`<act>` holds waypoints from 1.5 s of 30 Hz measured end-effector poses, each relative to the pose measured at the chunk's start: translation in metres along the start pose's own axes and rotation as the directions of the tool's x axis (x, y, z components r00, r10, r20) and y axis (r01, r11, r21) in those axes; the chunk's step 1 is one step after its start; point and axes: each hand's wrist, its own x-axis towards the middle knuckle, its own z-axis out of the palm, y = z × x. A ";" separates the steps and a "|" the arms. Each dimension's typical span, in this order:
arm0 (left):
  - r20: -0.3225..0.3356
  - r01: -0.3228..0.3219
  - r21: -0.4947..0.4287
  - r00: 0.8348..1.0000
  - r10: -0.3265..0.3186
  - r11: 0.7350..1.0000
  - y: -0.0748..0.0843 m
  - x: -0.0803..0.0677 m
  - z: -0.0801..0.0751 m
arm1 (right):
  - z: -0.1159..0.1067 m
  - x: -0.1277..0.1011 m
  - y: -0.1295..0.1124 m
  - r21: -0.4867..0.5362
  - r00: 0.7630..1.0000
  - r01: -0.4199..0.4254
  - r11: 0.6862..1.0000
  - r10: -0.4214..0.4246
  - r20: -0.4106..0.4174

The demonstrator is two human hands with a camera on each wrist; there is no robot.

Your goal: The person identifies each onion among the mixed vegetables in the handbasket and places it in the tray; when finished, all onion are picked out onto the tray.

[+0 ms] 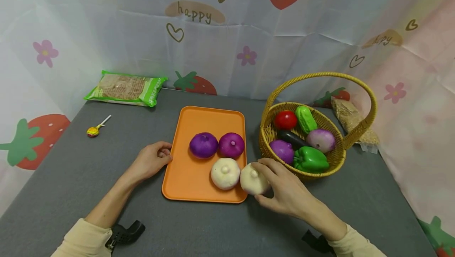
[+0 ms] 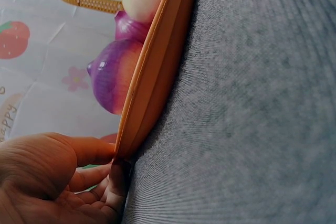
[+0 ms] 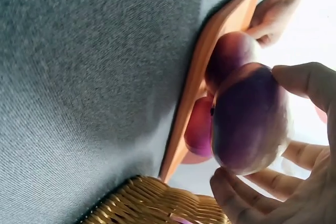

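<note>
My right hand (image 1: 286, 189) grips a white-and-purple turnip (image 1: 254, 179) at the right edge of an orange tray (image 1: 192, 120). The right wrist view shows thumb and fingers around the turnip's purple side (image 3: 247, 121), above the tray. A second turnip (image 1: 225, 174) sits on the tray, close beside the held one. Two purple onions, one darker (image 1: 203, 145) and one redder (image 1: 232, 145), lie behind it. My left hand (image 1: 151, 161) pinches the tray's left rim between thumb and fingers, seen up close in the left wrist view (image 2: 58, 174).
Right of the tray stands a wicker basket (image 1: 338, 160) with a tall handle, holding a tomato, a green pepper (image 1: 311, 159) and several other vegetables. A bagged grain pack (image 1: 355, 122) lies behind it. At the back left are a green-edged packet (image 1: 124, 87) and a lollipop (image 1: 93, 131).
</note>
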 end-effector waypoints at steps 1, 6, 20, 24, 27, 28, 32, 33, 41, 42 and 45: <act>0.001 0.000 0.000 1.000 0.000 1.000 0.000 0.000 0.000 | 0.001 0.001 0.000 -0.010 1.000 0.002 1.000 -0.002 -0.003; 0.007 0.006 -0.006 1.000 -0.006 1.000 -0.001 0.001 0.000 | 0.005 0.004 0.002 -0.032 1.000 0.014 0.999 -0.014 0.000; 0.006 0.004 -0.007 1.000 -0.004 1.000 -0.002 0.001 0.001 | 0.018 0.023 -0.008 -0.043 0.998 0.057 0.997 -0.057 0.006; -0.001 0.002 -0.002 1.000 -0.002 1.000 -0.002 0.001 0.001 | 0.020 0.028 -0.011 -0.065 0.997 0.078 0.995 -0.077 0.013; -0.004 0.004 0.000 1.000 -0.004 1.000 -0.002 0.001 0.001 | 0.023 0.030 -0.011 -0.062 0.996 0.087 0.994 -0.087 0.014; -0.003 0.005 0.000 1.000 -0.005 1.000 -0.002 0.001 0.001 | 0.025 0.030 -0.011 -0.054 0.996 0.089 0.995 -0.088 0.015; 0.003 0.009 0.000 1.000 -0.009 1.000 -0.001 0.002 0.001 | 0.028 0.032 -0.011 -0.035 0.996 0.088 0.995 -0.088 0.022; 0.005 0.009 -0.001 1.000 -0.009 1.000 -0.001 0.002 0.001 | 0.029 0.033 -0.011 -0.031 0.996 0.088 0.996 -0.087 0.025; 0.005 0.010 0.000 1.000 -0.010 1.000 -0.002 0.002 0.001 | 0.034 0.037 -0.014 -0.019 0.994 0.105 0.994 -0.105 0.025; 0.005 0.011 -0.001 1.000 -0.011 1.000 -0.002 0.002 0.001 | 0.035 0.038 -0.014 -0.020 0.994 0.108 0.994 -0.108 0.020; 0.005 0.010 -0.001 1.000 -0.010 1.000 -0.002 0.002 0.001 | 0.036 0.039 -0.015 -0.022 0.994 0.112 0.993 -0.112 0.013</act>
